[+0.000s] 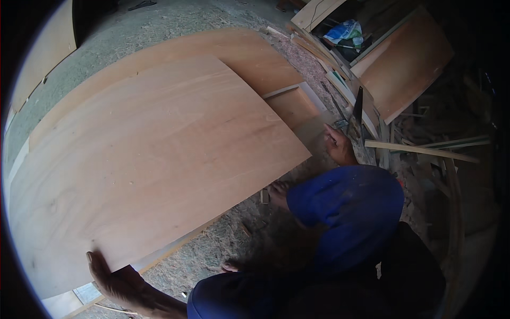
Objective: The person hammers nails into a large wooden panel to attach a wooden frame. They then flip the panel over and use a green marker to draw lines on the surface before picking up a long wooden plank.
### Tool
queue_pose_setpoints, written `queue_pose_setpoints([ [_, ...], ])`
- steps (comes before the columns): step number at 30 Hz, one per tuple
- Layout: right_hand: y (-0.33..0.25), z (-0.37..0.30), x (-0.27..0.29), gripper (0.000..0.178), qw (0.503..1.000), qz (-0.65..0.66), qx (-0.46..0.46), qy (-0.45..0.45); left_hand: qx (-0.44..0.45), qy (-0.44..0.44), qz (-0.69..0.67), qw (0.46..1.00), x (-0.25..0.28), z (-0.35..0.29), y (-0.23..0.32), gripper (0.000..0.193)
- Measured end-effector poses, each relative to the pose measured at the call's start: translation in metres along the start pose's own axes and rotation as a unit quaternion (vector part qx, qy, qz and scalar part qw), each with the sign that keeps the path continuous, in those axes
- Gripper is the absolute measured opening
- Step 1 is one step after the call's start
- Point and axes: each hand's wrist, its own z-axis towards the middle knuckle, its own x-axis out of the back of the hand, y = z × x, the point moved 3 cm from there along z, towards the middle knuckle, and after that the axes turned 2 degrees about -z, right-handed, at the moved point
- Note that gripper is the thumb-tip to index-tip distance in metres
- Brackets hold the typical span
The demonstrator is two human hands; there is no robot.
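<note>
A large plywood sheet (159,143) covers the left and middle of the view, lying tilted over other boards. My left hand (119,284) grips its near edge at the lower left, thumb on top and the other fingers hidden below. Past the sheet's right corner, beyond my raised knee, is my right hand (340,147), apart from the sheet. Its fingers are curled in, and whether anything is in them cannot be made out. Close beside it a handsaw (357,109) stands with its dark blade pointing up.
Beneath the sheet lies another plywood panel (249,53) with a wooden frame (297,103) at its right. Wood strips (425,151) and offcuts clutter the right side. A further plywood board (406,64) leans at upper right near a blue-and-white bag (345,33). My foot (277,192) rests beside a small wood block (264,196).
</note>
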Motion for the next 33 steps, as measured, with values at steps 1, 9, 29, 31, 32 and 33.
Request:
queue_pose_setpoints([
  [1,0.012,-0.01,0.001,0.041,1.0,0.007,-0.01,0.003,0.003,-0.004,-0.008,1.0,0.0,-0.002,-0.004,0.029],
  [9,0.078,-0.109,-0.05,0.04,0.982,0.032,-0.185,-0.016,0.093,-0.015,-0.058,0.994,0.004,-0.021,-0.06,0.043],
  [29,0.396,-0.077,-0.085,0.063,0.935,-0.084,-0.345,-0.015,0.094,-0.09,0.05,0.99,0.045,-0.063,-0.099,0.04],
  [31,0.439,-0.076,-0.078,0.072,0.947,-0.151,-0.282,0.025,0.154,-0.096,0.023,0.983,0.04,-0.082,-0.107,0.041],
  [32,0.394,-0.042,-0.135,0.072,0.945,0.015,-0.326,-0.022,0.127,-0.108,0.042,0.985,0.037,-0.091,-0.077,0.045],
  [33,0.438,-0.059,-0.106,0.07,0.958,-0.059,-0.281,0.021,0.171,-0.111,0.029,0.979,0.036,-0.096,-0.096,0.047],
])
